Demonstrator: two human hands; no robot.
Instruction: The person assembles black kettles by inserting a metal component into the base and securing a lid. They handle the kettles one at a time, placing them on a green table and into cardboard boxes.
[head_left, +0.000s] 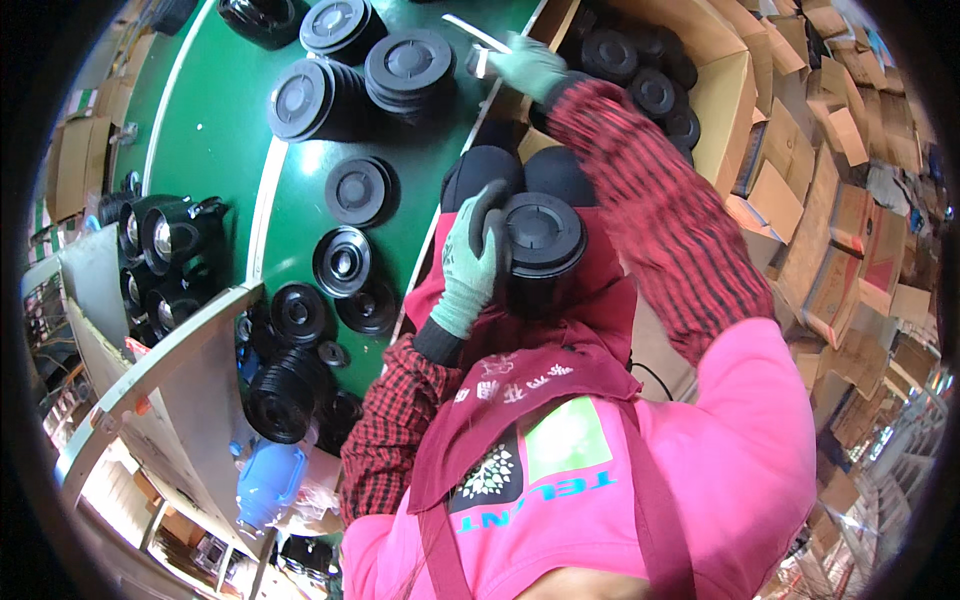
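My left hand (471, 259), in a pale green glove with dark fingertips, grips the side of a black cylindrical vessel (536, 296). A grey-black round plastic disc (544, 229) covers its upward-facing end. The vessel stands on my lap over a maroon apron (525, 367). My right hand (529, 67), gloved alike, is stretched out over the table edge. It is closed around a small tool (480, 36) with a pale, straight bar and a shiny metal part; its exact kind is unclear. Stacks of black plastic discs (411, 64) stand just left of the tool.
A green table (225, 97) lies to the left, with loose discs (358, 191) and black ring-shaped parts (343, 262). Several black jug bodies (161, 236) stand farther left, near a blue bottle (271, 472). At right, a cardboard box (720, 127) holds more discs; many cartons (840, 285) lie beyond.
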